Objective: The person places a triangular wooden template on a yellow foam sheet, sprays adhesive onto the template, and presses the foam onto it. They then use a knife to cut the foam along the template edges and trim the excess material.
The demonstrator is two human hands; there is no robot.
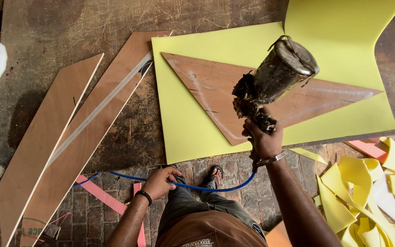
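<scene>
My right hand (264,139) grips a dirty spray gun (270,80) with a metal cup on top, held above a brown triangular plywood piece (216,91). The plywood lies on a yellow foam sheet (184,123) spread over a dark work board. My left hand (159,182) holds the blue air hose (206,186), which curves from the left across my legs up to the gun. A black band is on my left wrist and a metal bracelet on my right.
Two long plywood strips (46,151) lie at the left on the dark board (129,132). Yellow foam offcuts (371,196) pile at the lower right on the brick floor. Pink strips (101,195) lie near my sandalled foot (215,175).
</scene>
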